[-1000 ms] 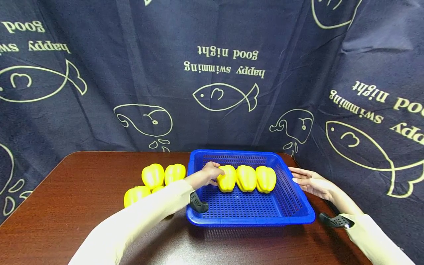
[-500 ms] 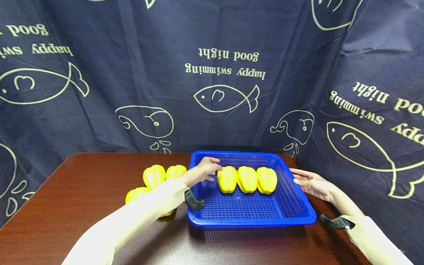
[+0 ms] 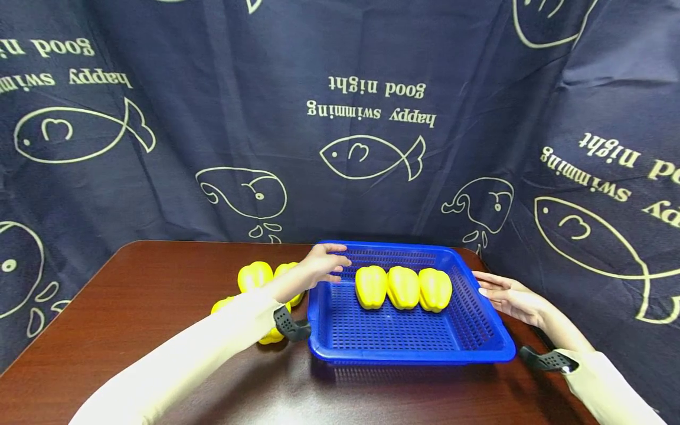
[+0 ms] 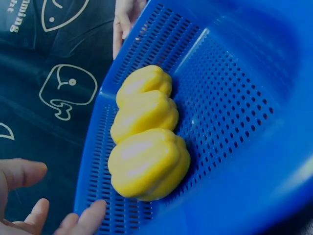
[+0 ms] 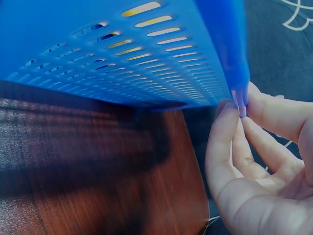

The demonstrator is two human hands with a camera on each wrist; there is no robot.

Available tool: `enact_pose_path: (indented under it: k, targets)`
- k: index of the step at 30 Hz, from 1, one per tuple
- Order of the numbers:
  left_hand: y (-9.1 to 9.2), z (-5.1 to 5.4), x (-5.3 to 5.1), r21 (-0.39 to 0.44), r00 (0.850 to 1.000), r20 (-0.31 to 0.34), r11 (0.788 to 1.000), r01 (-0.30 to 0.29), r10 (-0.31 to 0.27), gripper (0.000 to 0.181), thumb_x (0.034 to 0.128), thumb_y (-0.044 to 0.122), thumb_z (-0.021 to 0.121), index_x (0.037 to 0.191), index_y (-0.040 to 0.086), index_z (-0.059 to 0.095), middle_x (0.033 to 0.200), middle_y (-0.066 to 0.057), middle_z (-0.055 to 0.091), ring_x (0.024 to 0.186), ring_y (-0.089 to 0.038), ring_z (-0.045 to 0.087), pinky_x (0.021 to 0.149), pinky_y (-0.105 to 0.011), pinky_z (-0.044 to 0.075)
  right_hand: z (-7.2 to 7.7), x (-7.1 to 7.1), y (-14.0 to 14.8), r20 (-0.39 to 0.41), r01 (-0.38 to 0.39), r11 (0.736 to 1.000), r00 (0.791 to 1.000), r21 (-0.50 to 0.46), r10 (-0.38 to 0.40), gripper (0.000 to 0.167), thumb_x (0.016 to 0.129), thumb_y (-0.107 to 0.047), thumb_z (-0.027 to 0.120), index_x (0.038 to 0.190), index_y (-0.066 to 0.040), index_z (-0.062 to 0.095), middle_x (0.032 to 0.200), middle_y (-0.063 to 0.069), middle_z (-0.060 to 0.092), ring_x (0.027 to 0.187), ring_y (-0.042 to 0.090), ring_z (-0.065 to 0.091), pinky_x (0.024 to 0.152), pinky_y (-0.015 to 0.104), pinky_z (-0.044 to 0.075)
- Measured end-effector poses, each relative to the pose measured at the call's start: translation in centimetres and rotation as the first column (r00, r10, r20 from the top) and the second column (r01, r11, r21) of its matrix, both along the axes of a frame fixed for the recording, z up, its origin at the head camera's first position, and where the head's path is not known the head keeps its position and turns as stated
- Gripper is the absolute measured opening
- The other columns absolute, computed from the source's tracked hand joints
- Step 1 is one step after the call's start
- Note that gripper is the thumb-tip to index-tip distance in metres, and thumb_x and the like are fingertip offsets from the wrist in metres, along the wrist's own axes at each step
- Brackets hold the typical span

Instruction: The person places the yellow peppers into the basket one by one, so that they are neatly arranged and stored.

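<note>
Three yellow bell peppers (image 3: 370, 287) stand in a row inside a blue plastic basket (image 3: 414, 356), toward its back. My left hand (image 3: 319, 265) hovers over the basket's left rim, fingers spread and holding nothing. In the left wrist view, its fingers are apart from the nearest pepper (image 4: 149, 164). At the other end, my right hand (image 3: 515, 298) holds the basket's right rim. The right wrist view shows the thumb and fingers pinching that rim (image 5: 239, 93). Several more yellow bell peppers (image 3: 255, 275) sit on the table left of the basket, partly hidden by my left arm.
The basket stands near the back right of a dark reddish-brown wooden table (image 3: 159, 283). A navy cloth (image 3: 255, 118) with fish and whale drawings hangs behind and to the right. Black straps (image 3: 291, 323) circle both wrists.
My left hand let go of the leftmost pepper in the basket and drew back to the left, up over the rim. The right hand stays at the right rim. The head view shifted slightly.
</note>
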State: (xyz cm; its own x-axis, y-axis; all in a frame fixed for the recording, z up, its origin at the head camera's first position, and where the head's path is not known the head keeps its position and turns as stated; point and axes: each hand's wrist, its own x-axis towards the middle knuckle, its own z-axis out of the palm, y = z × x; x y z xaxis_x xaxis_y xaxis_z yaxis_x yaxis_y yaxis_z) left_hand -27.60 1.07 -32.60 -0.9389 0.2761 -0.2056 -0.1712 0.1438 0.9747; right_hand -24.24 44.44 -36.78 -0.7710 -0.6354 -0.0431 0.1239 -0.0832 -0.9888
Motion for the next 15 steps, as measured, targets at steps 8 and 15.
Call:
enact_pose_path:
  k: [8,15]
  targets:
    - [-1.6,0.5,1.1,0.008,0.996,-0.091,1.0,-0.008,0.009,0.053,0.0903,0.007,0.061,0.14,0.001,0.044,0.131,-0.024,0.057,0.121,-0.039,0.055,0.094,-0.046,0.051,-0.1,0.0,0.2,0.011,0.017,1.0,1.0,0.0,-0.017,0.047,0.101,0.004,0.033,0.129,-0.025,0.057,0.125,-0.005,0.065,0.111,0.009,0.063,0.092,0.024,0.052]
    - [-3.4,0.7,2.7,-0.02,0.986,-0.158,0.998,-0.054,0.05,0.052,0.0885,0.009,0.066,0.138,0.003,0.048,0.134,-0.023,0.053,0.119,-0.036,0.058,0.092,-0.043,0.052,-0.2,0.0,0.1,0.006,0.008,1.0,1.0,-0.003,-0.008,0.047,0.101,0.004,0.032,0.13,-0.026,0.056,0.125,-0.005,0.064,0.111,0.01,0.063,0.092,0.024,0.052]
